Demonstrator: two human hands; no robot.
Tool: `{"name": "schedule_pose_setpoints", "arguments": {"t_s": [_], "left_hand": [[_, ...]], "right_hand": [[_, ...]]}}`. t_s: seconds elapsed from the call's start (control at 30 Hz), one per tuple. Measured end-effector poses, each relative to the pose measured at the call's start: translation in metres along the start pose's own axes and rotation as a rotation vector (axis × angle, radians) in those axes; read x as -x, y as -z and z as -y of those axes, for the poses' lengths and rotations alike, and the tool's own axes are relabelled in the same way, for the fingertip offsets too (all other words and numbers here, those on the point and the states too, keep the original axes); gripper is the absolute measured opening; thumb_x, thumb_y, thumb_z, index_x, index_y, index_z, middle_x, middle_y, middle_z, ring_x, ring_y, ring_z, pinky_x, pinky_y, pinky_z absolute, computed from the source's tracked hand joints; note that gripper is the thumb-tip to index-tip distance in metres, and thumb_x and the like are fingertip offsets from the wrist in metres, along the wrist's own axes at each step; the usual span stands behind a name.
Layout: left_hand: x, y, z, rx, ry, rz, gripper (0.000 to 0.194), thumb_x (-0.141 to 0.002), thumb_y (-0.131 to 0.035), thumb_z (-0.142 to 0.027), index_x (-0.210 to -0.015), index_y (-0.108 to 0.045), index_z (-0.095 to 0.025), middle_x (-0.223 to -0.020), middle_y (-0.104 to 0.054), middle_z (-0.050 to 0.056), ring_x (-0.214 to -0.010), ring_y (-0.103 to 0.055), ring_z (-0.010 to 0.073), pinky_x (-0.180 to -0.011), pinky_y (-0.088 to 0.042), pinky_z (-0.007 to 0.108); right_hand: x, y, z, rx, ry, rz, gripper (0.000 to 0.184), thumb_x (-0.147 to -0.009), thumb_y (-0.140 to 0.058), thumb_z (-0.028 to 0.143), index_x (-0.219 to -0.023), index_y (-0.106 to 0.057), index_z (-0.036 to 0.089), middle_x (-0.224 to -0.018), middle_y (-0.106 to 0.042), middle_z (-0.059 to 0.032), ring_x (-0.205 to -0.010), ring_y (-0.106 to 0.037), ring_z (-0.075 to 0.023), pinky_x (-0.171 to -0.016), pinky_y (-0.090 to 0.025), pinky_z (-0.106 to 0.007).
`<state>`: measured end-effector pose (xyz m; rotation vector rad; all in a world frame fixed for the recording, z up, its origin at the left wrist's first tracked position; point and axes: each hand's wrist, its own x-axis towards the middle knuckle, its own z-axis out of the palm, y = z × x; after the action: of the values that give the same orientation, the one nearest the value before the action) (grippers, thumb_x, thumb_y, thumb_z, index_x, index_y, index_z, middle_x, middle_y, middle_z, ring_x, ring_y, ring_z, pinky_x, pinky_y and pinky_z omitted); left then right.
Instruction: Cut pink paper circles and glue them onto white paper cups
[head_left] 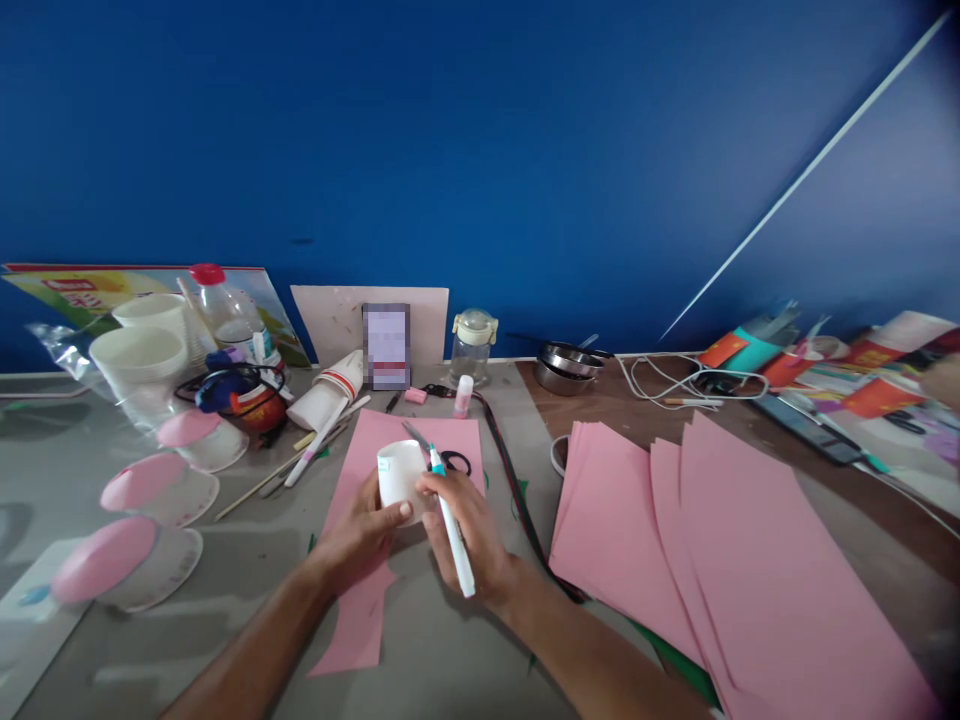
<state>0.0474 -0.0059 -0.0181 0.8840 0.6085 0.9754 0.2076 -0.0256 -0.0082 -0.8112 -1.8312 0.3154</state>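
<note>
My left hand (367, 525) is wrapped round the side of a white paper cup (400, 475), which has a small teal mark near its rim. A white marker (456, 540) with a teal end is gripped in my right hand (469, 525), its teal end pointing up and away from me. The right fingertips are close to the cup; whether they touch it I cannot tell. Beneath both hands lies a cut sheet of pink paper (367, 440). Scissors (456, 462) with black handles rest on it, partly hidden by the cup and right hand.
Several white cups with pink tops (146, 480) line the left side, below stacked cups (142, 350) and a red-capped bottle (221, 300). A phone (387, 345), glue stick (463, 397) and glass jar (472, 345) stand behind. Pink sheets (772, 540) spread right; metal bowls (566, 370) sit behind them.
</note>
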Motion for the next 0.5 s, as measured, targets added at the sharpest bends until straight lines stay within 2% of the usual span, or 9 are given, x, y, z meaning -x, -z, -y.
{"name": "schedule_pose_setpoints", "arguments": {"t_s": [0.2, 0.5], "left_hand": [[-0.0007, 0.0011, 0.0004, -0.051, -0.017, 0.0, 0.049, -0.077, -0.07, -0.026, -0.123, -0.055, -0.019, -0.118, -0.063, 0.011, -0.113, -0.055, 0.0304, -0.096, -0.04, 0.041], [-0.0013, 0.0036, 0.003, -0.067, -0.034, -0.003, 0.05, -0.075, -0.072, -0.028, -0.122, -0.056, -0.018, -0.114, -0.064, 0.011, -0.104, -0.058, 0.0276, -0.09, -0.043, 0.037]], "right_hand": [[-0.0025, 0.0055, -0.0021, -0.103, 0.075, -0.068, 0.036, -0.093, -0.043, 0.03, -0.128, -0.049, 0.024, -0.103, -0.062, -0.0105, -0.096, -0.059, -0.0236, -0.085, -0.052, -0.042], [-0.005, 0.0051, -0.0002, -0.071, 0.015, -0.075, 0.033, -0.087, -0.045, 0.022, -0.119, -0.053, 0.023, -0.093, -0.066, -0.0077, -0.089, -0.06, -0.0226, -0.085, -0.049, -0.043]]}}
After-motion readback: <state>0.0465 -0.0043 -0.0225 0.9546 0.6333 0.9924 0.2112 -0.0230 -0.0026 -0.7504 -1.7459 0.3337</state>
